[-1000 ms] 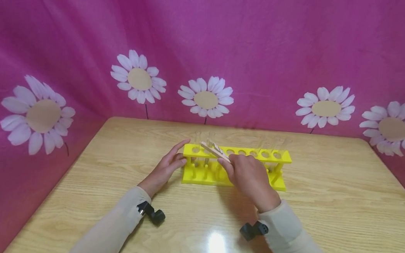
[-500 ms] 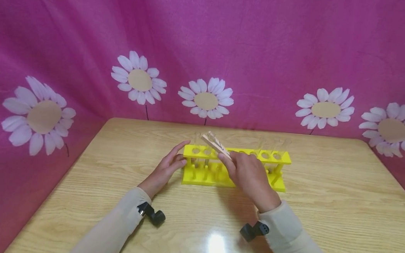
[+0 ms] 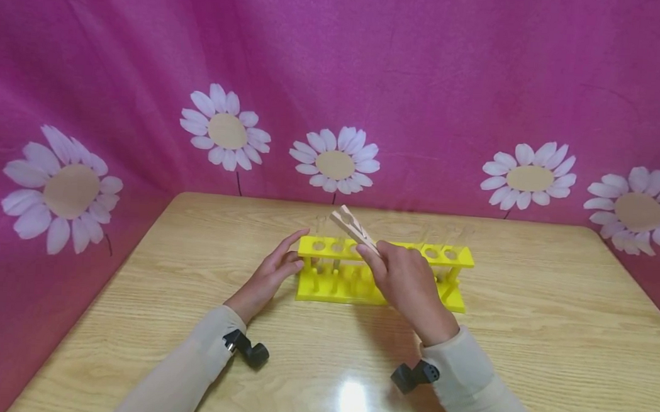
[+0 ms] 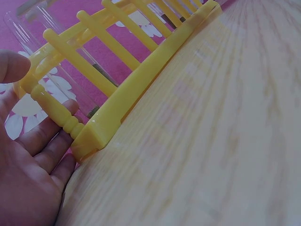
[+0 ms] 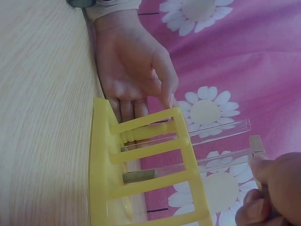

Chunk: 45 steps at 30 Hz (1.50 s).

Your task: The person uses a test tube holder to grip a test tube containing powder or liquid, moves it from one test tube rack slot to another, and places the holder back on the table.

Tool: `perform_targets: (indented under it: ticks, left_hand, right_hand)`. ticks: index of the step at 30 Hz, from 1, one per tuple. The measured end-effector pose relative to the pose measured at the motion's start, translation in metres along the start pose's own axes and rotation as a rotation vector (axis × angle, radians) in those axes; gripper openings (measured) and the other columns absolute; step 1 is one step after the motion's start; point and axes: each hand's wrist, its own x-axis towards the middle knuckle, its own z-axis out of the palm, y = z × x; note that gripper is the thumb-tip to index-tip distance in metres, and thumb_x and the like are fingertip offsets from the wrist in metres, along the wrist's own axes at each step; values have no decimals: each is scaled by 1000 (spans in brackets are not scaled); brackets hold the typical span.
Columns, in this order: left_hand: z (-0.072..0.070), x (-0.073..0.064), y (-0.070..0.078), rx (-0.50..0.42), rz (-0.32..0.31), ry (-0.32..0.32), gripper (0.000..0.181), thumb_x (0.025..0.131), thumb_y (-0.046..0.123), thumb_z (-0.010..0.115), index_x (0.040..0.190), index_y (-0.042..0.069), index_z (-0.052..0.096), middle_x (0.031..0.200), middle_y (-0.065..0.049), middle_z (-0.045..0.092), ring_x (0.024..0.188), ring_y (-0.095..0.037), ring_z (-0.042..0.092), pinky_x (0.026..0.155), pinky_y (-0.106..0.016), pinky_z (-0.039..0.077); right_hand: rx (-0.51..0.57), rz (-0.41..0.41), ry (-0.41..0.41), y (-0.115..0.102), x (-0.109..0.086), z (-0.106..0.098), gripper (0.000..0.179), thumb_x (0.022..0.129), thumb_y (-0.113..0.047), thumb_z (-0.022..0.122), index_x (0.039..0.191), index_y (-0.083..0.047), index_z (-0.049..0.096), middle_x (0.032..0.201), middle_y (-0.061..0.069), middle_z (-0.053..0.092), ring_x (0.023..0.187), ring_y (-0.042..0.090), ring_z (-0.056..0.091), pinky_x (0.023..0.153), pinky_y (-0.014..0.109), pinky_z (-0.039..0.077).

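A yellow test tube rack (image 3: 386, 251) stands on the table, carrying clear test tubes at both ends. My left hand (image 3: 269, 271) holds its left end, thumb in front and fingers behind and beside the end post (image 4: 52, 104). My right hand (image 3: 410, 289) grips a wooden test tube holder (image 3: 357, 229), whose tip slants up to the left. That tip is level with the rim of the second test tube (image 5: 221, 160) from the left; whether it clasps the glass I cannot tell. Something dark greenish (image 5: 139, 176) sits at that tube's bottom. An outermost test tube (image 5: 223, 131) stands beside it.
Several more test tubes (image 3: 462, 237) stand in the rack's right part. The wood-grain table (image 3: 538, 319) spreads around the rack. Behind it hangs a magenta cloth (image 3: 439, 86) with white daisies.
The right hand's wooden holder has tilted upward, its tip rising from near the rack's top bar to the tube's rim. The left hand and rack stay in place.
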Motion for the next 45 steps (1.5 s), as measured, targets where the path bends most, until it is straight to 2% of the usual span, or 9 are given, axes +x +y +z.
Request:
perform_targets:
  ticks: [4, 11, 16, 25, 28, 33, 39, 42, 45]
  left_hand:
    - [1, -1, 0, 3, 3, 4, 55, 101, 20, 49, 148, 41, 31, 143, -2, 46, 126, -22, 47, 112, -49, 24]
    - [2, -1, 1, 8, 6, 6, 54, 101, 20, 49, 148, 41, 31, 146, 0, 42, 127, -23, 47, 112, -50, 24]
    - [2, -1, 2, 7, 20, 1, 54, 101, 23, 49, 150, 37, 30, 147, -2, 40, 127, -24, 46, 112, -50, 23]
    - [3, 0, 2, 13, 26, 6, 51, 102, 30, 47, 150, 35, 30, 138, -8, 51, 125, -25, 48, 113, -49, 22]
    - [3, 0, 3, 30, 25, 17, 47, 103, 32, 43, 149, 36, 32, 144, -7, 45, 129, -24, 44, 112, -49, 25]
    - [3, 5, 6, -1, 22, 28, 44, 105, 37, 37, 149, 33, 35, 154, 0, 32, 134, -25, 38, 111, -48, 27]
    - [2, 7, 4, -6, 7, 27, 46, 104, 41, 35, 150, 31, 34, 153, 1, 34, 134, -25, 39, 112, -47, 27]
    - [2, 6, 1, -8, 9, 34, 46, 104, 42, 36, 149, 33, 36, 152, 1, 35, 133, -24, 40, 111, -46, 28]
    - [1, 5, -1, -7, 8, 47, 45, 103, 42, 39, 147, 35, 37, 151, 3, 36, 131, -24, 43, 110, -47, 31]
  right_hand:
    - [5, -6, 5, 0, -1, -1, 38, 97, -42, 55, 73, -13, 49, 54, 0, 38, 45, 16, 35, 43, 28, 30]
    - [18, -40, 51, -1, -4, -4, 40, 97, -43, 54, 71, -13, 48, 53, -1, 37, 44, 16, 34, 43, 28, 30]
    - [31, -36, 64, -1, -3, -6, 38, 97, -39, 56, 71, -13, 47, 53, 0, 36, 43, 16, 34, 43, 29, 30]
    - [29, -17, 65, -2, -4, -8, 39, 98, -39, 54, 71, -11, 48, 54, 1, 38, 44, 17, 35, 43, 29, 30]
    - [33, 1, 54, -2, -4, -9, 39, 97, -42, 54, 74, -11, 50, 55, 2, 39, 45, 17, 36, 42, 29, 31]
    - [53, 13, 50, -3, -2, -11, 39, 96, -44, 55, 78, -10, 51, 56, 3, 41, 44, 18, 37, 42, 29, 32]
    - [50, 34, 56, -4, -7, -14, 36, 97, -39, 56, 78, -9, 51, 57, 3, 40, 45, 18, 37, 42, 29, 32]
    - [46, 33, 47, -2, -13, -16, 38, 97, -43, 54, 79, -9, 51, 56, 3, 40, 45, 17, 36, 42, 29, 31]
    - [63, 32, 44, -1, -20, -20, 39, 96, -48, 53, 87, -10, 51, 55, 2, 40, 43, 17, 36, 40, 27, 30]
